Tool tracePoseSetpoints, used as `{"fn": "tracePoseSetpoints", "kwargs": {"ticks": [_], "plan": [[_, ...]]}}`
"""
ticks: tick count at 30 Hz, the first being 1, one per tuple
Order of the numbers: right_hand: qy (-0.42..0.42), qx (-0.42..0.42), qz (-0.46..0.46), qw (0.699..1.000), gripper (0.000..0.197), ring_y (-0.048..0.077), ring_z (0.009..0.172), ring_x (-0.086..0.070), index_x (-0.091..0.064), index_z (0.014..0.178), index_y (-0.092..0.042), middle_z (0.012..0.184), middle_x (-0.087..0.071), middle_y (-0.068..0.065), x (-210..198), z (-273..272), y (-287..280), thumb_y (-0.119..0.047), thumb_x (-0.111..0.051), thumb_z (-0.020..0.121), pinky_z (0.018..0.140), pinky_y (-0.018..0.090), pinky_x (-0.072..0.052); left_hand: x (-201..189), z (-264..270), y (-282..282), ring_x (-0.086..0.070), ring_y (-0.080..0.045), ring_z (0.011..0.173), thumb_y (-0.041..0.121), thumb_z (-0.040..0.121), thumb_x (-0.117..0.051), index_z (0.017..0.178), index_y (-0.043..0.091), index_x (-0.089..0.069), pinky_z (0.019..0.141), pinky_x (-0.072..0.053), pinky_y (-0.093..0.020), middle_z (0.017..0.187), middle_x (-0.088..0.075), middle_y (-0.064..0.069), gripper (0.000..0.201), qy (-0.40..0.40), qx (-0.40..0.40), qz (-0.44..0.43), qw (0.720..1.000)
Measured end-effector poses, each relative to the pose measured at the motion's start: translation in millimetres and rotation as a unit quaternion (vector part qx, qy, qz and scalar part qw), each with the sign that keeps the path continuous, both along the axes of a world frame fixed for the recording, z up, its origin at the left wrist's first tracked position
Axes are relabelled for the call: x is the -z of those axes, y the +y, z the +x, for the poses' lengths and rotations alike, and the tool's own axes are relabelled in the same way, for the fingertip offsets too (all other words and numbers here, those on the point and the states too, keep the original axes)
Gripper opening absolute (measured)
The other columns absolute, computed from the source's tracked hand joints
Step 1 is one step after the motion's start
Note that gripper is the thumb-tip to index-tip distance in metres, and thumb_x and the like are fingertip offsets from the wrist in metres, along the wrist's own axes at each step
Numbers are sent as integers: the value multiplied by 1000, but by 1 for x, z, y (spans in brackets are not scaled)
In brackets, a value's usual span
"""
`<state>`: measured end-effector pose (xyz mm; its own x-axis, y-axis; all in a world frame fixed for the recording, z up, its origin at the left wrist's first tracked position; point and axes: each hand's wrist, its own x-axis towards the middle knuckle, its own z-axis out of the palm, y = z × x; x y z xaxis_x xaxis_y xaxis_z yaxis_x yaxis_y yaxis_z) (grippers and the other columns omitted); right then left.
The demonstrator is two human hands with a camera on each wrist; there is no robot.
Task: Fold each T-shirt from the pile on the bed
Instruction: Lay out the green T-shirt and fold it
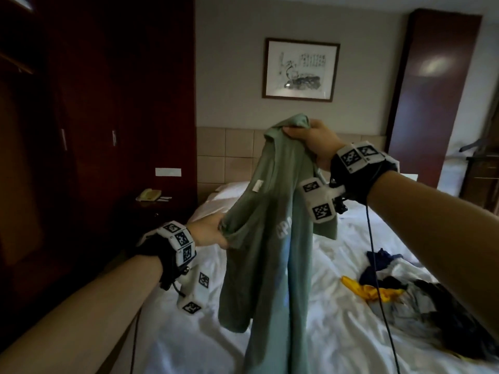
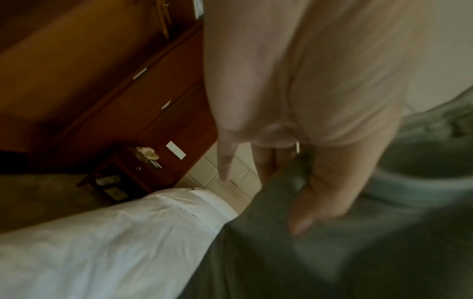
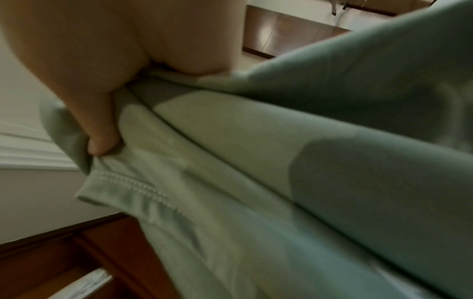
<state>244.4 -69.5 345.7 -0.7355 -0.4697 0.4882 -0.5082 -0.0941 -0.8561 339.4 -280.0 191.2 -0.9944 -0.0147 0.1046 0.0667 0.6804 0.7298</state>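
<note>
A sage-green T-shirt (image 1: 272, 238) with pale lettering hangs in the air above the white bed (image 1: 310, 333). My right hand (image 1: 305, 134) grips a bunched top part of it, highest in the head view; in the right wrist view the fingers (image 3: 102, 141) press into the green T-shirt (image 3: 281, 161) near a stitched hem. My left hand (image 1: 216, 233) pinches a sleeve edge lower and to the left; in the left wrist view its thumb (image 2: 314, 202) lies on the green T-shirt (image 2: 307, 263). A pile of other shirts (image 1: 410, 295), dark, yellow and grey, lies on the bed at right.
A dark wooden wardrobe (image 1: 94, 117) stands at left beside a nightstand with a telephone (image 1: 148, 195). A tiled headboard (image 1: 229, 157) and a framed picture (image 1: 301, 70) are behind the bed. Cables hang from both wrist cameras.
</note>
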Motion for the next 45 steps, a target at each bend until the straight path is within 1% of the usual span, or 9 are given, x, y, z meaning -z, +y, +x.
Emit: {"fn": "tracePoseSetpoints", "kwargs": {"ticks": [4, 9, 13, 20, 26, 30, 36, 41, 45], "plan": [[-1, 59, -10, 998, 6, 27, 85, -65, -64, 82, -11, 86, -66, 10, 2, -16, 14, -15, -64, 87, 90, 43, -53, 3, 3, -17, -62, -32, 105, -8, 79, -68, 109, -7, -64, 93, -50, -36, 109, -66, -21, 31, 2, -45, 14, 999], [13, 150, 6, 989, 23, 24, 87, -63, -65, 101, -1, 84, -64, 5, 9, -30, 37, -18, -67, 85, 88, 35, -52, -14, 15, -26, -62, -20, 82, -4, 88, -58, 87, 9, -67, 71, -51, -26, 84, -66, -6, 16, 117, -144, 191, 964], [60, 178, 0, 982, 25, 24, 93, -60, -66, 104, 1, 99, -65, 13, 15, -29, 57, -16, -67, 86, 93, 37, -50, -37, 20, -33, -60, -23, 86, 2, 90, -59, 81, 15, -66, 80, -47, -32, 82, -65, -7, 17, 224, -230, 179, 930], [112, 203, -6, 973, 35, 23, 74, -54, -64, 92, 14, 78, -60, 16, 7, 3, 97, -21, -65, 87, 74, 34, -46, -96, 59, -9, -62, -25, 92, 8, 88, -62, 92, 11, -70, 92, -48, -41, 85, -67, -5, 9, 324, -257, 182, 892], [145, 210, -50, 966, 25, 11, 72, -54, -68, 94, -4, 72, -59, -2, -18, 46, 131, -28, -63, 88, 70, 23, -45, -143, 109, 29, -57, -6, 75, 8, 90, -60, 105, 4, -67, 69, -47, -16, 82, -63, 2, 17, 441, -238, 150, 852], [153, 199, -67, 966, 18, 7, 71, -56, -66, 82, -14, 75, -60, -5, -40, 70, 150, -31, -65, 87, 64, 17, -45, -165, 132, 39, -58, -7, 75, 11, 88, -64, 104, 7, -68, 74, -49, -22, 81, -63, 4, 17, 466, -227, 174, 838], [137, 188, -22, 972, 30, 9, 63, -54, -58, 63, -17, 67, -58, -2, -35, 64, 150, -34, -67, 85, 60, 19, -43, -159, 126, 26, -61, -15, 80, 12, 85, -68, 98, 10, -70, 86, -50, -35, 81, -65, 1, 13, 441, -231, 164, 852], [91, 181, 85, 976, 35, 14, 63, -52, -56, 64, -10, 67, -56, 4, 19, 11, 128, -35, -65, 86, 62, 23, -42, -105, 90, -1, -62, 0, 62, 12, 85, -69, 81, 17, -69, 64, -51, -16, 59, -67, 14, 6, 351, -233, 155, 893], [43, 163, 179, 969, 41, 15, 61, -49, -50, 57, -11, 61, -51, 3, 77, -41, 105, -32, -61, 90, 67, 27, -40, -51, 50, -28, -62, -13, 70, 11, 86, -68, 78, 12, -69, 69, -49, -25, 71, -67, -1, 8, 269, -237, 170, 918]]}}
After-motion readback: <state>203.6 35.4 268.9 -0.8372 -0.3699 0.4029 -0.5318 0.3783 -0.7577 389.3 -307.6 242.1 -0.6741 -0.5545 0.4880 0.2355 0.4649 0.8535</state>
